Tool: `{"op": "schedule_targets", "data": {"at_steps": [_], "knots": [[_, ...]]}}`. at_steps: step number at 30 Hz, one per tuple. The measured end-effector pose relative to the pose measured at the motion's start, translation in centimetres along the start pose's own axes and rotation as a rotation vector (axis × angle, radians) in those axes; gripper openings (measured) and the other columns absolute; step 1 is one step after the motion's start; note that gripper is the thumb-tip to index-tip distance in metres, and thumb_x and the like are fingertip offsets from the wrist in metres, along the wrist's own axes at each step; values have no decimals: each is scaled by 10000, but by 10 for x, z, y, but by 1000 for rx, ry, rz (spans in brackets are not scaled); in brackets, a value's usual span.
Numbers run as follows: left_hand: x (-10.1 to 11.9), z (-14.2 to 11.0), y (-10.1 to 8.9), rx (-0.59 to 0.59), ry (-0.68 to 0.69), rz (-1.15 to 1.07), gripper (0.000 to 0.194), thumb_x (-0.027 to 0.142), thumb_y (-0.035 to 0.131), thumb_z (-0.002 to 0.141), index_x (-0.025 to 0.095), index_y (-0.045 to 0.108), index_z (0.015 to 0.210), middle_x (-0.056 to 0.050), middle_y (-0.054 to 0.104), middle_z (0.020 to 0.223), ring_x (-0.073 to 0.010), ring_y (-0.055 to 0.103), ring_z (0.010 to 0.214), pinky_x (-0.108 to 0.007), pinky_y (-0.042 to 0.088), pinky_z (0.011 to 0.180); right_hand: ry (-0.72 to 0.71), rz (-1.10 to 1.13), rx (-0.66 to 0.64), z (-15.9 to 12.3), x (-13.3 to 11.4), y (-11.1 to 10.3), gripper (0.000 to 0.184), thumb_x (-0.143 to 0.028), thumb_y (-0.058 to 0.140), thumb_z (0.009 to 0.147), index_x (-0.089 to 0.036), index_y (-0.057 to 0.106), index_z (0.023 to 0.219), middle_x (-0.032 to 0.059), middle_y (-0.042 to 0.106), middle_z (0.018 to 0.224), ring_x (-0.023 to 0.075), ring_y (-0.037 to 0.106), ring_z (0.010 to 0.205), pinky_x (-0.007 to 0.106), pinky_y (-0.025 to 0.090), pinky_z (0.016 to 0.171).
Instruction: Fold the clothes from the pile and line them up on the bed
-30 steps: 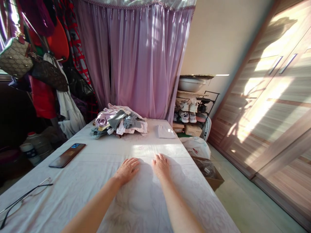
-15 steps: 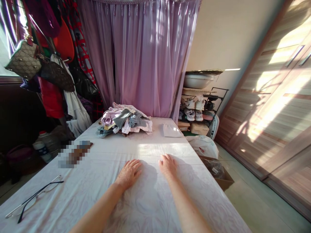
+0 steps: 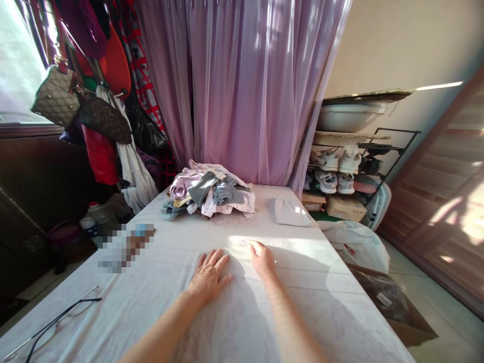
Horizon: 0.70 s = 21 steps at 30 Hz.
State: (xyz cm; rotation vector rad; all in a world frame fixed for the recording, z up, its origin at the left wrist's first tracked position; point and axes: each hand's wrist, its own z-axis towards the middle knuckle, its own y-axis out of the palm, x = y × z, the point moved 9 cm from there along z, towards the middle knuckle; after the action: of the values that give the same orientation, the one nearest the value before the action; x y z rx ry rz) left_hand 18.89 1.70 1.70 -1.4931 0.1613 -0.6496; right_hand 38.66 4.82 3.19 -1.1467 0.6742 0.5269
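My left hand (image 3: 209,278) lies palm down on the white, faintly patterned cloth (image 3: 223,327) covering the table, its fingers spread and nothing under them that I can see. To its right, my right hand (image 3: 263,259) is at the cloth, partly turned, with its fingers loosely bent toward the left; it holds nothing visible. Beyond both hands sits a heap of clothes (image 3: 212,191) in pink, grey and lilac, some rolled or folded. A small folded white cloth (image 3: 289,212) lies at the far right, nearest to my right hand but apart from it.
Eyeglasses (image 3: 56,322) and a pixelated item (image 3: 126,247) lie on the left side. Hanging bags (image 3: 104,118) are at the left, and a purple curtain (image 3: 242,101) hangs behind. Right of the table stand a shoe rack (image 3: 340,166), a plastic bag (image 3: 355,242) and a cardboard box (image 3: 412,322).
The view has shifted, so the surroundings appear larger and farther right. My left fingers have spread wider. My right hand has turned, its fingers more bent than before.
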Motion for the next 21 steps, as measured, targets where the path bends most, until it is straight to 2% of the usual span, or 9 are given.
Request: {"op": "schedule_targets", "data": {"at_steps": [2, 5, 8, 11, 14, 17, 21], "knots": [[-8, 8, -2, 31, -7, 4, 568, 531, 477, 933, 267, 489, 1436, -103, 430, 1548, -313, 347, 1443, -552, 242, 1188, 75, 223, 63, 2, 20, -1, 319, -333, 493, 833, -230, 753, 985, 48, 774, 1006, 230, 715, 974, 342, 536, 915], [-21, 22, -3, 77, -13, 18, 531, 490, 467, 945, 243, 509, 1413, -109, 473, 1515, -295, 376, 1426, -519, 256, 1191, 197, 559, 219, 1, 48, -8, 378, -489, 553, 779, -194, 737, 925, 76, 775, 870, 232, 733, 772, 347, 582, 768], [-33, 39, -10, 84, -37, 66, 506, 449, 476, 939, 218, 534, 1385, -117, 497, 1494, -297, 401, 1410, -515, 278, 1181, 290, 739, 354, 0, 66, -16, 442, -564, 618, 713, -182, 721, 911, 88, 764, 798, 220, 722, 672, 340, 588, 674], [-39, 61, -38, 140, -87, 151, 494, 421, 479, 933, 190, 562, 1361, -144, 479, 1503, -326, 401, 1406, -527, 288, 1169, 309, 774, 397, 4, 73, -20, 483, -594, 637, 688, -174, 716, 914, 91, 760, 783, 215, 720, 650, 339, 586, 650], [-25, 83, -78, 245, -37, 230, 465, 392, 453, 948, 200, 574, 1354, -133, 490, 1493, -311, 425, 1381, -491, 296, 1162, 286, 767, 381, 8, 74, -20, 509, -605, 625, 687, -160, 714, 918, 101, 760, 784, 215, 720, 637, 340, 587, 651], [-8, 103, -111, 307, -4, 270, 416, 362, 441, 953, 233, 611, 1309, -105, 592, 1376, -294, 524, 1259, -451, 391, 1070, 286, 768, 352, 10, 74, -19, 496, -599, 621, 681, -163, 705, 901, 95, 757, 772, 219, 723, 627, 337, 583, 637], [0, 123, -139, 349, -63, 292, 392, 359, 441, 952, 235, 654, 1257, -115, 662, 1201, -297, 584, 1107, -434, 453, 944, 320, 761, 374, 7, 73, -25, 447, -559, 615, 697, -172, 702, 902, 90, 761, 781, 224, 729, 655, 340, 578, 664]]}}
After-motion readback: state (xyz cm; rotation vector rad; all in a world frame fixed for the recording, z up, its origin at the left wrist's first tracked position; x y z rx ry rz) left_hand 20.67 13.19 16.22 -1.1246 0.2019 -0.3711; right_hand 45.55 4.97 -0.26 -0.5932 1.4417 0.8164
